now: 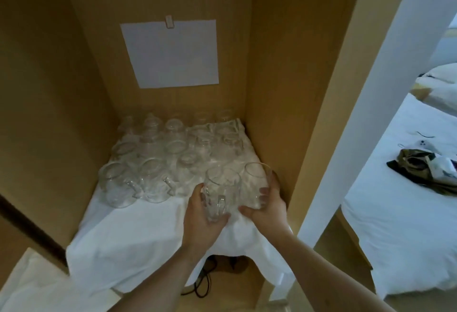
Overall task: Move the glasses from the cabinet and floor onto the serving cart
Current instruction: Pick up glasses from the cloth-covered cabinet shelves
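Left hand (201, 217) gripping mug (221, 193), right hand (265, 209) gripping glass (256, 184)

No readable text — the clipped paper sheet (170, 54) looks blank, perhaps blurred.

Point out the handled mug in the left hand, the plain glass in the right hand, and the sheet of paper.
handled mug (218, 194), head view, on its clear body
plain glass (256, 183), head view, on its side wall
sheet of paper (170, 54), head view, at its middle
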Tool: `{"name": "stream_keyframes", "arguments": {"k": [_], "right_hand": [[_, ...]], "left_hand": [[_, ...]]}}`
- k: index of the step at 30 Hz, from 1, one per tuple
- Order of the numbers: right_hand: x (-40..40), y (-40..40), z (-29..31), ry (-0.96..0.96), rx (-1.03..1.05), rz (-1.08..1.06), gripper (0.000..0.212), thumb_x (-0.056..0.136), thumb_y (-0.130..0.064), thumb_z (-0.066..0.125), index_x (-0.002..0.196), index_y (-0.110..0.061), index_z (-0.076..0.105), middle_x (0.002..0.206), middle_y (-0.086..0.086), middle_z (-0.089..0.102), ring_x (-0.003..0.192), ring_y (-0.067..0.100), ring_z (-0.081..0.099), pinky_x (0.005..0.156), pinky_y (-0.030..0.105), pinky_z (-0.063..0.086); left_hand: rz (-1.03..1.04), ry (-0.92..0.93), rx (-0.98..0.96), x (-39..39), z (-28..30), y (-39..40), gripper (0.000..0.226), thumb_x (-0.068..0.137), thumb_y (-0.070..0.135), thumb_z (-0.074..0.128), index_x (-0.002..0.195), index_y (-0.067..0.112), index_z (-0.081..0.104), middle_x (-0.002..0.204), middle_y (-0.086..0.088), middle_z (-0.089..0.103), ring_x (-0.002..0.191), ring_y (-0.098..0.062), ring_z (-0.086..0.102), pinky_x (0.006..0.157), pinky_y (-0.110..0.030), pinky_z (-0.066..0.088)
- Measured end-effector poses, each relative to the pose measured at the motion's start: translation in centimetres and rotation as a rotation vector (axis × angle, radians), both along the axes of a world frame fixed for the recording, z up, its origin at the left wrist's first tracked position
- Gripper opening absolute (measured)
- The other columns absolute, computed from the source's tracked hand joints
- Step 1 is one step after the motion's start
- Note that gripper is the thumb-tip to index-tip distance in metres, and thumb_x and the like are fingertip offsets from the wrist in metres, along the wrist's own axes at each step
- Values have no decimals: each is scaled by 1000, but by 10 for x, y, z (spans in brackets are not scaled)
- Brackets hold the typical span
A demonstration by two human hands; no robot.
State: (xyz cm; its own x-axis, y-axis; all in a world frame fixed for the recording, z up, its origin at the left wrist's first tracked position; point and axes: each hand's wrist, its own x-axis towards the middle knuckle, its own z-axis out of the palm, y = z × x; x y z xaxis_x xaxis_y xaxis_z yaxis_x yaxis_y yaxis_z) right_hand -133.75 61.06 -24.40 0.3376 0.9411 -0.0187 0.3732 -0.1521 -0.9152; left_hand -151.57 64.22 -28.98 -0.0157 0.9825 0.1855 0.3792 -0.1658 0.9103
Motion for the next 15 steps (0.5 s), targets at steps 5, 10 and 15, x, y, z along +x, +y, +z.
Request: {"name": "stream_keyframes", "arguments": {"k": [5, 10, 15], "right_hand": [[8, -14, 3, 43, 50, 4, 115, 62, -36, 92, 151, -43, 20, 116, -12, 54, 108, 15, 58, 92, 38, 55], [15, -25, 11, 4, 99, 54, 120, 63, -38, 91, 154, -47, 14, 119, -6, 53, 108, 15, 55, 93, 37, 52], [15, -33, 29, -20, 117, 76, 120, 65, -38, 88, 155, -40, 8, 124, -5, 52, 114, 16, 53, 96, 37, 49]], "left_hand": [[85, 84, 105, 5, 2, -16, 83, 63, 23, 90, 133, 35, 47, 122, 10, 53, 114, -6, 51, 90, -35, 54], [166, 78, 106, 12, 18, -29, 87, 62, 17, 93, 130, 39, 41, 118, 9, 48, 107, -8, 53, 88, -19, 44], [146, 172, 138, 5, 37, -31, 80, 63, 15, 92, 130, 27, 50, 126, 8, 52, 112, -6, 50, 97, -22, 42]]}}
